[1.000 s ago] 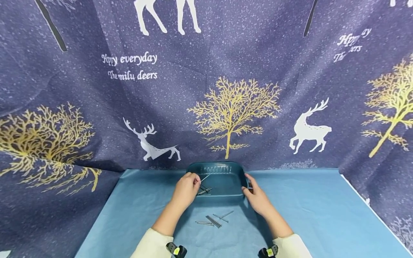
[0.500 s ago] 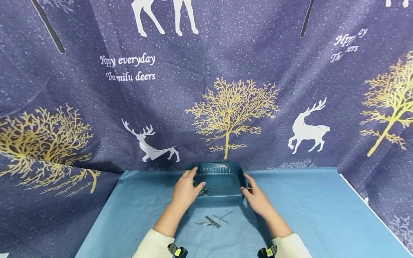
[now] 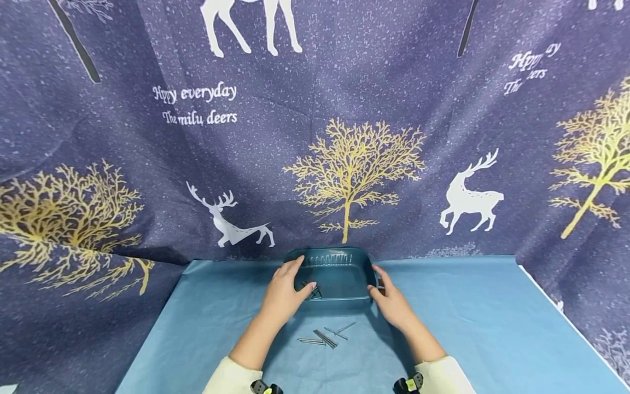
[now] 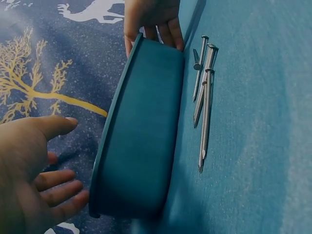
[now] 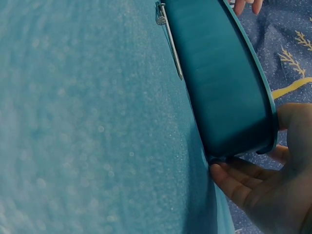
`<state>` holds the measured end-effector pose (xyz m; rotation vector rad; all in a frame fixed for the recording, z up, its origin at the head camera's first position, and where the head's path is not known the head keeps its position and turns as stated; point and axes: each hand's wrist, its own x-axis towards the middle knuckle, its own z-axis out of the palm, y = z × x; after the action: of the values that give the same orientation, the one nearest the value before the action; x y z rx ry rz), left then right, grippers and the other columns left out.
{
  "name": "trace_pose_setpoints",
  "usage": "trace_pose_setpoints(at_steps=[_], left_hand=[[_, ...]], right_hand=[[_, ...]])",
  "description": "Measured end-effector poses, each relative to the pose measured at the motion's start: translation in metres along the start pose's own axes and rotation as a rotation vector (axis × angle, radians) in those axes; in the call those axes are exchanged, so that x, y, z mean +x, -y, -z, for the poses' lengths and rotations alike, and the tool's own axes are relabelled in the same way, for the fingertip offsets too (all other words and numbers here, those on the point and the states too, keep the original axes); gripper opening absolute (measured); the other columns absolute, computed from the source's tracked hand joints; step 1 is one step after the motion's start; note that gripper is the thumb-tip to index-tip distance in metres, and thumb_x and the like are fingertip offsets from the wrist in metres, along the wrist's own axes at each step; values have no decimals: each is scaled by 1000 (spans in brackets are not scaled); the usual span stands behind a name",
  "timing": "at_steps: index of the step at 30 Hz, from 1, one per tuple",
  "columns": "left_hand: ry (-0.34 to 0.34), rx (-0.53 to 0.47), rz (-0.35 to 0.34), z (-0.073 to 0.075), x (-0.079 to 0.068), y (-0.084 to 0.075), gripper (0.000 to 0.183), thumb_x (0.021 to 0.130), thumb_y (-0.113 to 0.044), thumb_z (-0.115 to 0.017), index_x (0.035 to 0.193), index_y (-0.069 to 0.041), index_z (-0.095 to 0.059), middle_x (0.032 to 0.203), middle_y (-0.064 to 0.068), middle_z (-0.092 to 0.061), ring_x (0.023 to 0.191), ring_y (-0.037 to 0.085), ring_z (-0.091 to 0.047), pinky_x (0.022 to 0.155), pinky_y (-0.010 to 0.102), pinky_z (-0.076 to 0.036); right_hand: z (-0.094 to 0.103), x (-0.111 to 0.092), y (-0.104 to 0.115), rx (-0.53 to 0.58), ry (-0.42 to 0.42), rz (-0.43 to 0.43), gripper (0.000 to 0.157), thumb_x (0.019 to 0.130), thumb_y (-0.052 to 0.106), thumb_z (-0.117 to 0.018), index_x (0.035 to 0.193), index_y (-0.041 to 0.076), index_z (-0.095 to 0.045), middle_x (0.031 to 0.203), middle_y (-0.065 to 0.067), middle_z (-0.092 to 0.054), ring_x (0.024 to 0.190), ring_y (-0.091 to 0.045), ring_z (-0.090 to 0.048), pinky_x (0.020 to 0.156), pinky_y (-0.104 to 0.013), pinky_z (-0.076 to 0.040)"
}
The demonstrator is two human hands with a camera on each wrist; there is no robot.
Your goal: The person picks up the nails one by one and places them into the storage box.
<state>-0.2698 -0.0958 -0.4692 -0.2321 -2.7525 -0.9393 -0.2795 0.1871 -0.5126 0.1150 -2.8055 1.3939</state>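
A dark teal rectangular baking dish (image 3: 339,282) stands at the back of the cloth-covered table. Inside its left end lie several metal nails (image 3: 315,294), partly hidden by my left hand (image 3: 281,293). That hand hovers at the dish's left rim, thumb and fingers spread and holding nothing; the left wrist view shows its palm apart from the dish wall. At the other end, my right hand (image 5: 278,180) grips the dish, thumb at the rim and fingers against the lower side. More nails (image 4: 204,97) lie on the cloth in front of the dish, some crossing each other.
Blue cloth (image 3: 467,317) covers the table and runs on at both sides of the dish. Close behind the dish hangs a dark blue curtain (image 3: 394,219) printed with deer and golden trees.
My left hand has let go of a nail, which dropped into the dish, and its fingers have spread. The nails in the dish have shifted. My right hand keeps its place on the dish.
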Motion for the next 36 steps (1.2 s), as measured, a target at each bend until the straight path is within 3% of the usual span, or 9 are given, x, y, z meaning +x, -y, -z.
trace_pose_setpoints(at_steps=[21, 31, 36], left_hand=[[-7, -42, -102, 9, -29, 0, 65, 90, -36, -77, 148, -19, -53, 142, 9, -59, 133, 36, -55, 106, 57, -47], [-11, -35, -100, 11, -44, 1, 61, 89, -30, -78, 144, -18, -56, 137, 7, -61, 128, 33, -57, 105, 55, -48], [-25, -33, -110, 9, -49, 4, 55, 88, -28, -79, 139, -19, -61, 133, 5, -63, 118, 28, -62, 99, 50, -52]], right_hand=[[-1, 0, -3, 1, 0, -6, 61, 106, 31, -50, 161, 20, -26, 147, -33, -48, 128, -42, -58, 105, -62, -44], [-1, 0, -4, 1, 8, -12, 61, 107, 33, -49, 161, 21, -24, 149, -32, -47, 130, -42, -57, 105, -62, -44], [-2, 1, -4, 1, 3, -14, 61, 107, 32, -50, 161, 21, -24, 148, -32, -48, 129, -42, -58, 105, -62, -44]])
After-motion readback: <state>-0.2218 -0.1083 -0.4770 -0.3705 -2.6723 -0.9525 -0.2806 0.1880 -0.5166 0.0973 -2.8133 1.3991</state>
